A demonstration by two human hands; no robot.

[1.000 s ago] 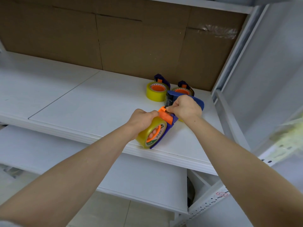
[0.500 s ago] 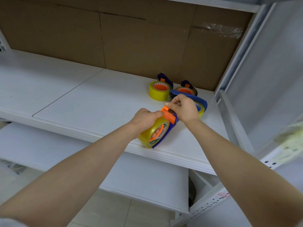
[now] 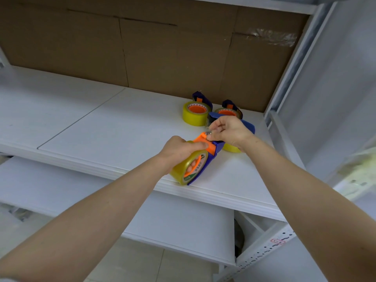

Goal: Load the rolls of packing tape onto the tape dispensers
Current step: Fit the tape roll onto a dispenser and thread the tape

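The left hand (image 3: 179, 151) grips the roll (image 3: 188, 169) on its blue dispenser (image 3: 213, 158) at the shelf's (image 3: 122, 129) near edge. The right hand (image 3: 230, 132) pinches the tape end (image 3: 208, 133); a slip would likely restick it.

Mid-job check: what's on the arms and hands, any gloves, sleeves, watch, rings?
No gloves on the left hand or right hand; no watch, bracelet or ring shows. The left forearm and right forearm are bare up to the frame edge. A pale sliver at the bottom-left corner may be a sleeve edge; too little shows to tell.
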